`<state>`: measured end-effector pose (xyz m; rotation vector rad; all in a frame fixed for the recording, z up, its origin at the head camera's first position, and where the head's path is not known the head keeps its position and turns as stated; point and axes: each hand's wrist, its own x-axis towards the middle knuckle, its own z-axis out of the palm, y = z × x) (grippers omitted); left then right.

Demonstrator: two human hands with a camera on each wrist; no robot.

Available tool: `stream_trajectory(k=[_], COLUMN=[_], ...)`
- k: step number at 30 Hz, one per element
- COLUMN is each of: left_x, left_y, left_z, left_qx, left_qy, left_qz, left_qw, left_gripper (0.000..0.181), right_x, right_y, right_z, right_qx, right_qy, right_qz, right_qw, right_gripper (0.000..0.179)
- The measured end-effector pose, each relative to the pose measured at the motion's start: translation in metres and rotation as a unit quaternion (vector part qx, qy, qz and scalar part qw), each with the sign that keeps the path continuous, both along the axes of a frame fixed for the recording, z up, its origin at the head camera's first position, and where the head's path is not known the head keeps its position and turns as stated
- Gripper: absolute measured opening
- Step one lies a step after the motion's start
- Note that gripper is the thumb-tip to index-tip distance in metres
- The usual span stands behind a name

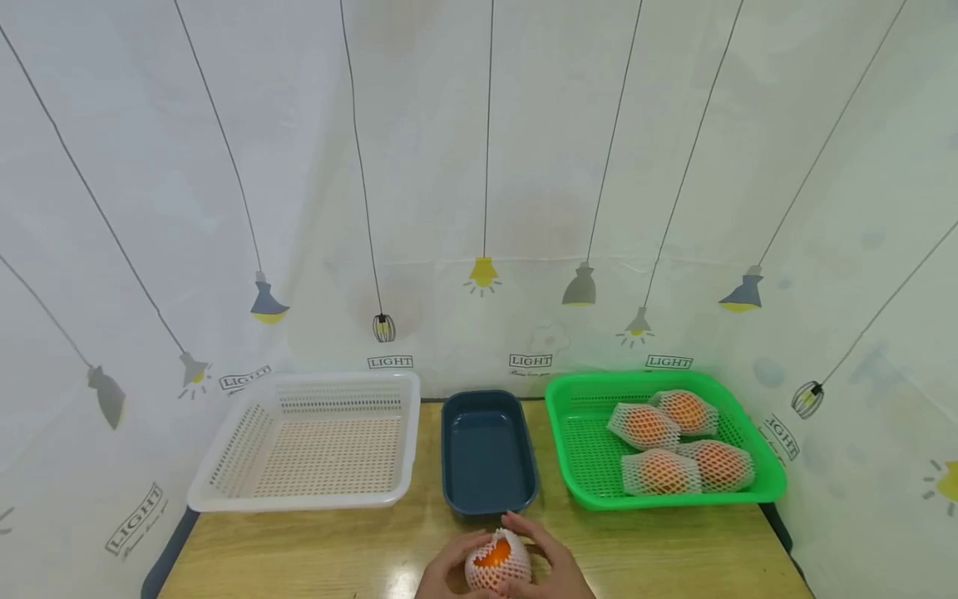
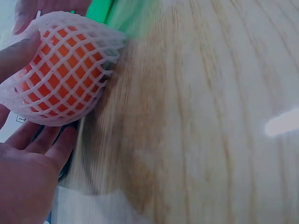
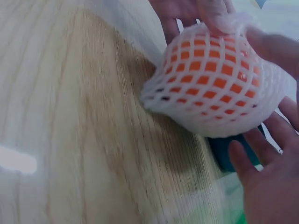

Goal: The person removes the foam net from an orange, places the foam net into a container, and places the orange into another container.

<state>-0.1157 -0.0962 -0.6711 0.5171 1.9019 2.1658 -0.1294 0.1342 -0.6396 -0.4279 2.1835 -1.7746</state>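
Holding: your left hand (image 1: pixel 449 571) and right hand (image 1: pixel 552 567), clamped on one fruit (image 1: pixel 493 555) from opposite sides.
Fruit: netted, top partly bare, over the table (image 1: pixel 337 549), just before the blue tray (image 1: pixel 490 456).
Basket (image 1: pixel 621 502): four netted oranges (image 1: pixel 648 427).

This looks like a screened-off work booth, with white, lamp-printed sheeting (image 1: pixel 434 183) around three sides of a yellowish wood-grain table (image 1: pixel 337 545).

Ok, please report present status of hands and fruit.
Left hand, right hand hold netted fruit. Orange skin shows through net gap. Blue tray just beyond; nothing visibly blocking.
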Motion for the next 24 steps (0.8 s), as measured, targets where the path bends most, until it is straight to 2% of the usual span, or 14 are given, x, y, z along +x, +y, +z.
stream_trajectory(k=[4,7,9,12,15,18,21,24], left_x=[0.0018,0.0039,0.0049,0.005,0.0037,0.0031,0.0035,0.0027], left_y=[0.0022,0.0033,0.0035,0.0033,0.0042,0.0057,0.0071,0.0088], left_z=[0.0001,0.0037,0.0052,0.0058,0.0066,0.0077,0.008,0.0065], left_qx=[-0.006,0.01,0.017,0.002,-0.041,-0.063,-0.065,-0.07], left_qy=[-0.002,-0.004,0.01,0.064,0.127,0.162,0.191,0.236], left_qz=[0.004,0.008,0.017,0.042,0.089,0.122,0.144,0.17], left_qw=[1.0,0.9999,0.9997,0.9971,0.9871,0.9772,0.9688,0.9543], left_gripper=[0.06,0.057,0.053,0.046,0.038,0.034,0.032,0.029], right_x=[-0.0022,-0.0037,-0.0044,-0.0041,-0.0032,-0.0021,-0.0008,0.0004], right_y=[0.0056,0.0082,0.0096,0.0097,0.0083,0.0056,0.003,0.001], right_z=[-0.0031,-0.0027,-0.0014,-0.0001,0.0003,0.0005,0.0009,0.0021], right_qx=[0.013,0.014,0.011,0.004,0.007,0.022,0.035,0.031], right_qy=[-0.018,-0.014,-0.014,-0.001,0.036,0.08,0.111,0.116], right_qz=[0.058,0.074,0.071,0.06,0.044,0.023,0.005,-0.005], right_qw=[0.9981,0.9971,0.9973,0.9982,0.9984,0.9963,0.9932,0.9928], right_gripper=[0.071,0.062,0.055,0.05,0.05,0.049,0.047,0.043])
